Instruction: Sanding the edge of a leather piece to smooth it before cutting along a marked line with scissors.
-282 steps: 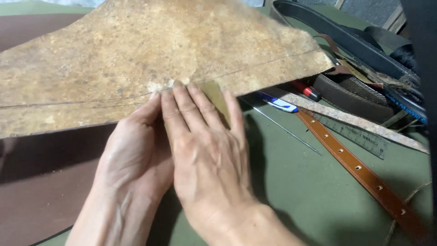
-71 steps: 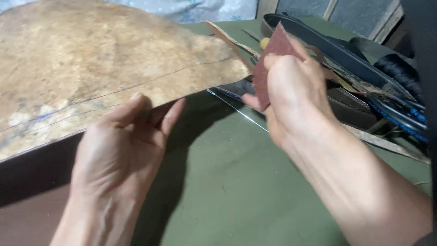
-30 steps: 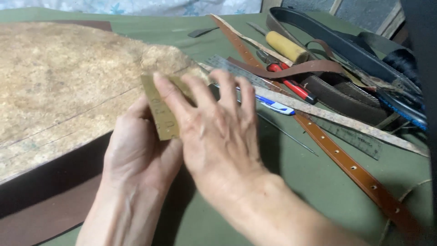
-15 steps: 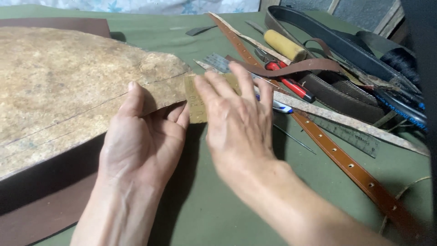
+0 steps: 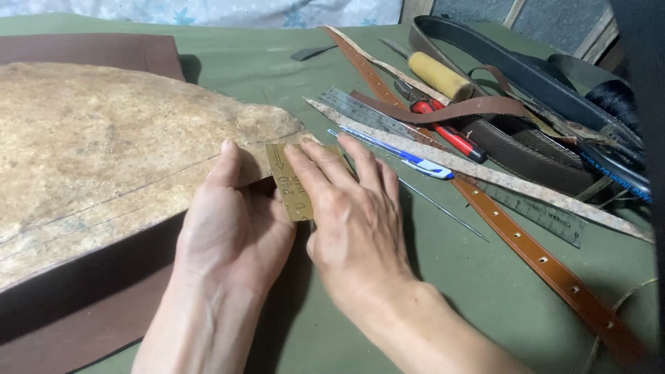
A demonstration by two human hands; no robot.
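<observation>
Head view: the left hand (image 5: 232,225) lies flat, pinning the mottled tan leather hide (image 5: 104,159) to the green bench (image 5: 443,277). Beside it, the right hand's (image 5: 350,215) flat fingers press a small tan sandpaper strip (image 5: 289,187) against the hide's edge.

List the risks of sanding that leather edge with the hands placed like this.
1. The right hand presses the sandpaper right beside the left hand, so a slip might scrape its fingers.
2. The thin metal needle lies close to the right hand and could prick it.
3. The leather overhangs a brown sheet; grit may scuff that.
</observation>
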